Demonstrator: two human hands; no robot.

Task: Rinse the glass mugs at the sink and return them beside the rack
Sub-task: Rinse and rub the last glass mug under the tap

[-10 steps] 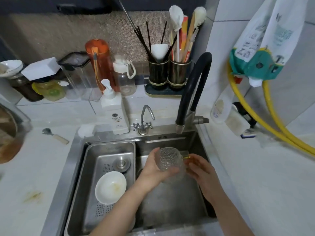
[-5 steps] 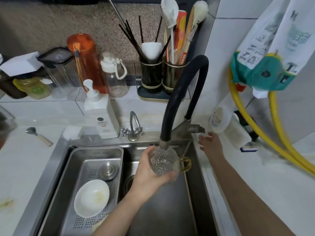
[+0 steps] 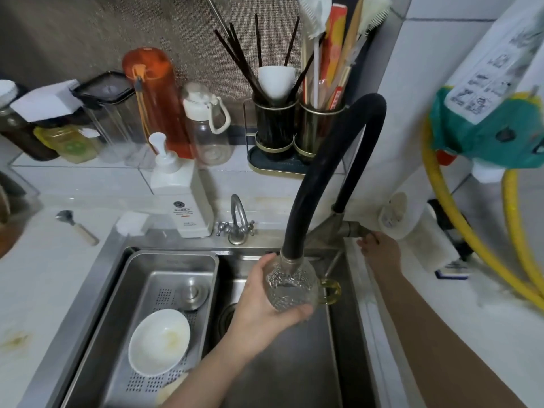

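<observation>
A clear textured glass mug [image 3: 290, 291] with a yellow handle [image 3: 331, 291] sits under the spout of the black hose faucet [image 3: 323, 178], over the steel sink [image 3: 350, 334]. My left hand [image 3: 265, 307] grips the mug's body from the left and below. Water fills the mug. My right hand [image 3: 379, 250] reaches to the faucet's metal lever [image 3: 354, 229] at the sink's right rim, and its fingers touch the lever's end.
A steel drain tray [image 3: 176, 260] holding a white bowl [image 3: 159, 341] fills the sink's left half. A soap pump bottle [image 3: 182, 198], small tap [image 3: 238, 222], utensil holders [image 3: 294, 134], bottles and jars line the back. A yellow hose [image 3: 459, 228] hangs at right.
My right hand let go of the mug and moved up right to the faucet lever. My left hand raised the mug under the spout, and water now fills it.
</observation>
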